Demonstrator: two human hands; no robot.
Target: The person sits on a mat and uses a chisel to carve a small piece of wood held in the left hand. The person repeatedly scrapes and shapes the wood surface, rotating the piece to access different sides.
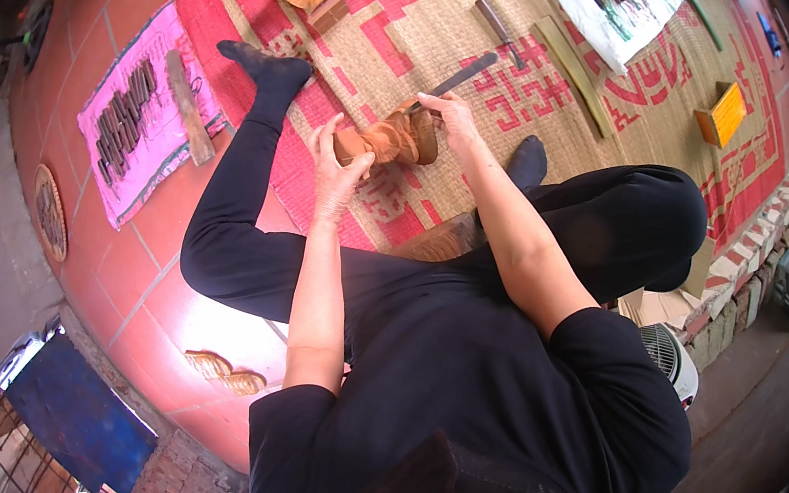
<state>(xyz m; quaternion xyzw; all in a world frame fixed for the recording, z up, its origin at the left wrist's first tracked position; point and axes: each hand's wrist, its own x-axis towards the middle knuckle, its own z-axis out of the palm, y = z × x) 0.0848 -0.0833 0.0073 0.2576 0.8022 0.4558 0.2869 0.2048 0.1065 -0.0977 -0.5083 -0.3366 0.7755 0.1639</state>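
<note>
You hold the reddish-brown carved wooden figure with a squared block at one end (393,141) clear of the red-and-tan woven mat (442,16), between your two legs. Your left hand (337,166) grips the block, thumb and fingers on opposite sides. Your right hand (454,124) is at the far end, its fingers bent in around what looks like the lower part of a long, dark, bar-shaped tool (465,74); you cannot tell from here whether the tool's edge meets the wood.

The step in hand looks like working the figure's surface while you steady its block. The next move seems to call for a firm left-hand hold and a controlled right-hand stroke, clear of your fingers.

The figure's long axis lies nearly crosswise, slightly slanted: the block points left and a little toward you, the carved end right and a little away.
</note>
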